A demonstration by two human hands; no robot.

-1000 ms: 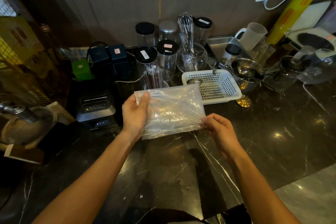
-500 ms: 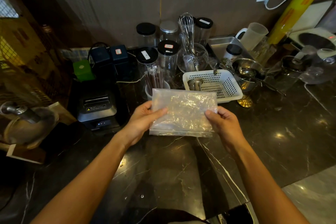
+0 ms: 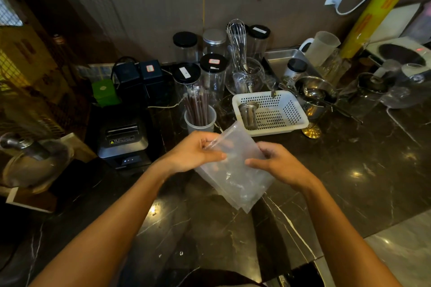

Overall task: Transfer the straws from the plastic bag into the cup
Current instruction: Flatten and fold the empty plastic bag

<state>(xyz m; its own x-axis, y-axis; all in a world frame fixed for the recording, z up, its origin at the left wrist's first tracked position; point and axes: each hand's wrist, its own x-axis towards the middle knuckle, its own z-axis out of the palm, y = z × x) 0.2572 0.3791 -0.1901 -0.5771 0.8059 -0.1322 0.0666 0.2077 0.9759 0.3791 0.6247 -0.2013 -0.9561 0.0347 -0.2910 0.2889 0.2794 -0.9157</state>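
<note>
A clear plastic bag [image 3: 235,177] hangs slanted over the dark marble counter, and it looks empty. My left hand [image 3: 194,152] pinches its upper left edge. My right hand [image 3: 275,162] grips its right side, fingers curled over the plastic. Behind my hands stands a translucent white cup [image 3: 200,121] with several brown wrapped straws [image 3: 198,106] upright in it. The cup is apart from both hands, just beyond the bag's top corner.
A white perforated basket [image 3: 296,121] holding a metal strainer cup sits right of the cup. Jars, a whisk and metal bowls crowd the back. A black receipt printer [image 3: 122,140] stands to the left. A gold-based item [image 3: 311,133] rests by the basket.
The bag was held flat and level between both hands; now it is turned diagonal, lower and nearer to me, with my hands closer together on its upper part.
</note>
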